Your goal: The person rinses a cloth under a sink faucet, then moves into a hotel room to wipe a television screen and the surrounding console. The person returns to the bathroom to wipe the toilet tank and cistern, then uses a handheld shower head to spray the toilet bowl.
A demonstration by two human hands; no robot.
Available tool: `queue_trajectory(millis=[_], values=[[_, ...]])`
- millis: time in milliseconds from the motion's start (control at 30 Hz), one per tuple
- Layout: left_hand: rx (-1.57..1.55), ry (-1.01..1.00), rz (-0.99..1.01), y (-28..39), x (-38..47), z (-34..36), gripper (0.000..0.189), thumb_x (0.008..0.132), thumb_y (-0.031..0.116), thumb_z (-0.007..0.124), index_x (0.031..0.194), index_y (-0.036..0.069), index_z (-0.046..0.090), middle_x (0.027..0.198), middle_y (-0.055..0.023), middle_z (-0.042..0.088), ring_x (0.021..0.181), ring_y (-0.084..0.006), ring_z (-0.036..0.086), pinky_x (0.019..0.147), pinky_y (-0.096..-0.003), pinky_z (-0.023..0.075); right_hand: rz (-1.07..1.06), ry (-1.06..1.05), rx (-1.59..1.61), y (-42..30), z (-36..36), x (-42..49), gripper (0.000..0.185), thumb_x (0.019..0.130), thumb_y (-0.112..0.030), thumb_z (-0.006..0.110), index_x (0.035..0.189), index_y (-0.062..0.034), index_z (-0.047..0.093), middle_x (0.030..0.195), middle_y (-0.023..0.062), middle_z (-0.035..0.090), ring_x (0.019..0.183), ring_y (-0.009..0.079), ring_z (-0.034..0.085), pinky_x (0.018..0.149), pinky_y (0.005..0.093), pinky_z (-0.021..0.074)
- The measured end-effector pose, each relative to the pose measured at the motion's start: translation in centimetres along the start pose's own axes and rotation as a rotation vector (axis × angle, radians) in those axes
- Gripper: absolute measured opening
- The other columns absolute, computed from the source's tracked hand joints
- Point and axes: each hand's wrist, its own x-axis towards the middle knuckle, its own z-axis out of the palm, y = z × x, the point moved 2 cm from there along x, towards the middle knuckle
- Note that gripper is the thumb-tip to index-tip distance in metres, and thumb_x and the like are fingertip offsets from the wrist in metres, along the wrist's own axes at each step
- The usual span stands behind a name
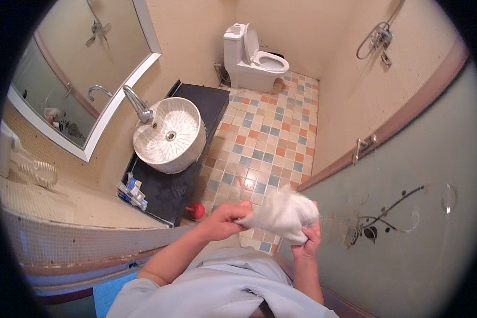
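A white cloth (280,214), bunched and partly blurred, is stretched between both hands above the tiled floor. My left hand (228,218) pinches its narrow end. On the other side, my right hand (311,238) grips the bulkier folded part, with some fingers hidden behind the fabric. Left of the hands, a round vessel basin (189,151) with a streaked pattern stands on a black countertop (165,196). A chrome faucet (137,105) curves over the basin. Nothing lies in the basin.
Small packaged items (133,192) sit on the counter's near corner. A red plunger (197,210) is on the floor beside it. A toilet (258,61) with its lid raised stands at the back. A frosted glass door (417,206) borders the right; a mirror (123,123) hangs left.
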Motion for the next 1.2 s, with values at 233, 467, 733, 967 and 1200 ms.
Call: queue_trajectory(millis=[233,467,733,967,1200], values=[[-0.241,0.373,-0.234,1.3,1.7,-6.7,0.036,0.087,-0.003,0.064,0.122,0.006,0.069,0.124,-0.0107,0.068,0.108,-0.0221,0.065,0.101,-0.033,0.0455,0.052,-0.035,-0.211,1.8,3.8,7.2,0.022,0.096,-0.011,0.057,0.116,-0.0055,0.066,0.102,0.0099,0.07,0.091,0.0193,0.068,0.081,0.035,0.0581],[0.232,0.339,-0.084,-1.5,7.0,-11.9,0.036,0.094,0.015,0.059,0.128,0.004,0.065,0.133,-0.0107,0.062,0.12,-0.0219,0.057,0.104,-0.0339,0.0411,0.125,0.059,-0.341,3.4,5.2,14.7,0.017,0.102,-0.014,0.049,0.107,-0.0034,0.062,0.101,0.0071,0.066,0.093,0.0162,0.064,0.085,0.0303,0.0516],[-0.693,0.702,-0.573,-10.9,18.3,-13.3,0.043,0.104,0.03,0.04,0.131,0.001,0.058,0.124,-0.0107,0.065,0.111,-0.0206,0.064,0.098,-0.0349,0.0486,0.402,-0.158,-0.763,4.1,5.9,30.5,0.036,0.094,-0.01,0.06,0.129,-0.0033,0.056,0.112,0.0041,0.065,0.096,0.0139,0.064,0.084,0.0307,0.0518],[-0.953,0.709,-0.514,-9.4,31.7,-16.4,0.042,0.102,0.028,0.038,0.136,0.005,0.049,0.128,-0.0137,0.061,0.113,-0.0269,0.063,0.098,-0.0437,0.0517,0.169,-1.105,-1.044,-1.8,14.6,39.7,0.063,0.09,-0.011,0.066,0.147,-0.0018,0.042,0.134,0.0165,0.057,0.115,0.0217,0.06,0.094,0.0325,0.0505],[-0.833,0.833,-0.445,-7.8,41.0,-20.3,0.044,0.092,0.003,0.049,0.135,-0.003,0.048,0.125,-0.0149,0.061,0.114,-0.0232,0.062,0.097,-0.037,0.0517,0.55,-0.663,-0.84,-7.8,17.3,52.6,0.04,0.095,-0.015,0.065,0.131,0.0015,0.057,0.124,0.0088,0.064,0.109,0.0147,0.06,0.095,0.0299,0.0484]])
